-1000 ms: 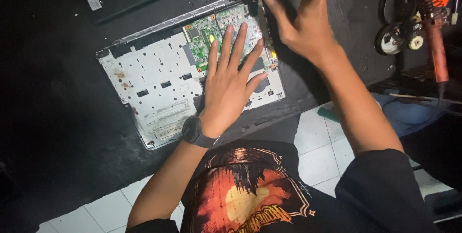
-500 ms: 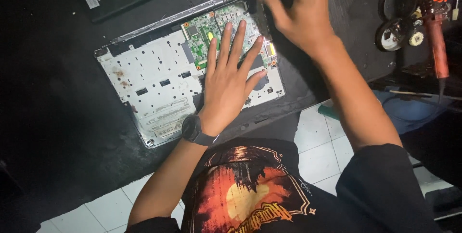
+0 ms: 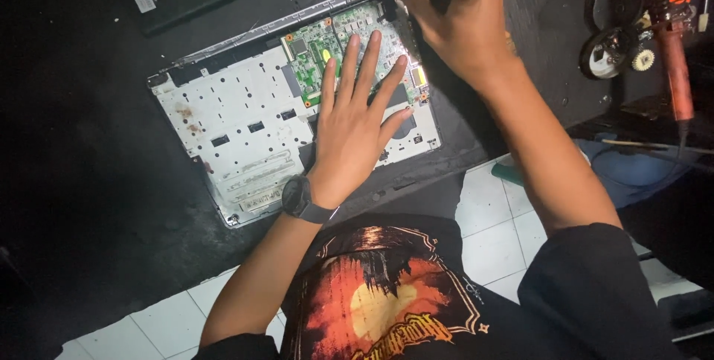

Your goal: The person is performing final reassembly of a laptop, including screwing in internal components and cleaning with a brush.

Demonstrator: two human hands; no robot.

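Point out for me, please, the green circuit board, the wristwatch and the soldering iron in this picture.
green circuit board [image 3: 312,62]: head view, on the bare left part of the board, beside the fingers.
wristwatch [image 3: 297,198]: head view, on the dark round case.
soldering iron [image 3: 673,70]: head view, on the reddish handle at the right edge.

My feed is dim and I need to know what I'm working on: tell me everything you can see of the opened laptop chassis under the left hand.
The opened laptop chassis lies flat and skewed on the dark work surface. It looks like pale silvery metal, punched with small slots and holes, with rusty stains near its left end. A green circuit board sits exposed in its upper right part. The left hand presses flat on it, fingers spread over the board. The right hand works at its top right corner; what it grips is unclear.
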